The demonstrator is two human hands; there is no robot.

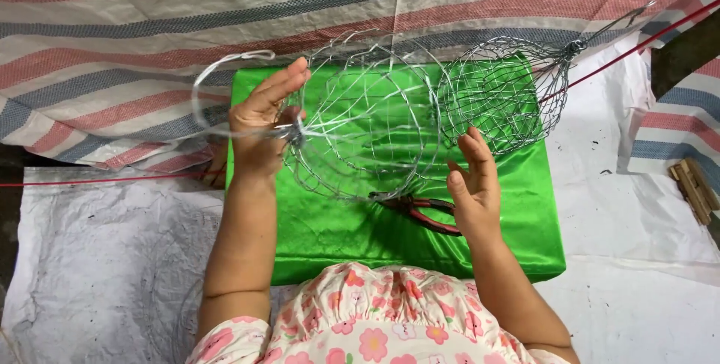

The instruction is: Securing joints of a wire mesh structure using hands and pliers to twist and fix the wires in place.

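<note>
Striped tarpaulin (150, 26) — red, blue and white bands, covered the whole upper field from nine o'clock round to three.

White sheeting (90, 259) — lay creased over the floor at seven o'clock and again at four.

Green satin-covered tabletop (495, 236) — sat at centre, glossy, slightly rumpled.

Wire basket in work (360, 124) — a round open cage of thin silvery wire, it stood on edge at the centre of the green cloth, mouth towards the wearer. Judged light and springy, likely to flex under a squeeze and to prick at cut ends; best taken at the twisted knot on the rim, where the strands gather and stiffen.

Finished wire basket (495, 97) — same make, lay at two o'clock with its twisted handle pointing up-right, just beside the first.

Loose wire loop (217, 90) — curved out at ten o'clock from the knot.

Left hand (262, 120) — at nine o'clock of the basket, forearm raised from below, fingers extended upward, thumb and palm pinching the rim knot.

Right hand (472, 184) — at four o'clock of the basket, palm turned inward, fingers spread and slightly curled, holding nothing, near the rim but apart from it.

Red-handled pliers (420, 210) — lay on the cloth at six o'clock, beneath the basket.

Wooden blocks (694, 188) — at three o'clock, far edge.
</note>
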